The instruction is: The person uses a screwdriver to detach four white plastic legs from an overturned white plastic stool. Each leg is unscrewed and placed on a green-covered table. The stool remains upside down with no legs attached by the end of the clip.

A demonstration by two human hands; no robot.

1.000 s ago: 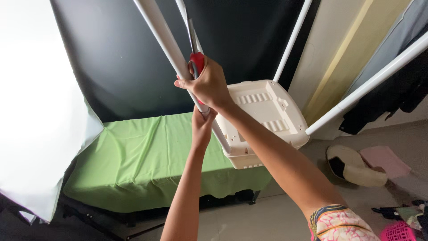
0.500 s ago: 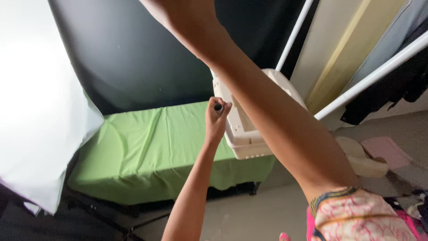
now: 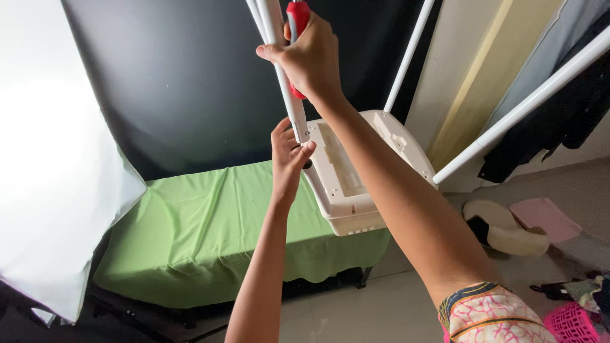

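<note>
— Right hand (image 3: 309, 56) first: where do you have it?

— High up, fingers wrapped tight round the red-handled screwdriver (image 3: 297, 25) and the white round metal tube leg (image 3: 284, 82) together, so the tool lies along the tube. Your right forearm runs up from the patterned sleeve at bottom right, elbow nearly straight, wrist bent back a little.

— And your left hand (image 3: 287, 152)?

— Lower, at the foot of that same tube, where it meets the cream moulded plastic stool seat (image 3: 356, 171). Your fingertips pinch in at the joint, thumb on one side, fingers on the other; whether they grip a small screw there I cannot tell. Your left arm rises straight from below.

— Where is the stool?

— Upside down and tilted, held up in the air over the green cloth-covered worktop (image 3: 203, 228), its other white legs fanning upward.

— How do you do this well?

— Keep the upper grip firm so the leg cannot swing, I judge, and steady the joint with the lower fingers before freeing the screwdriver. Hold the seat level, or the weight may twist the tube in its socket.
</note>
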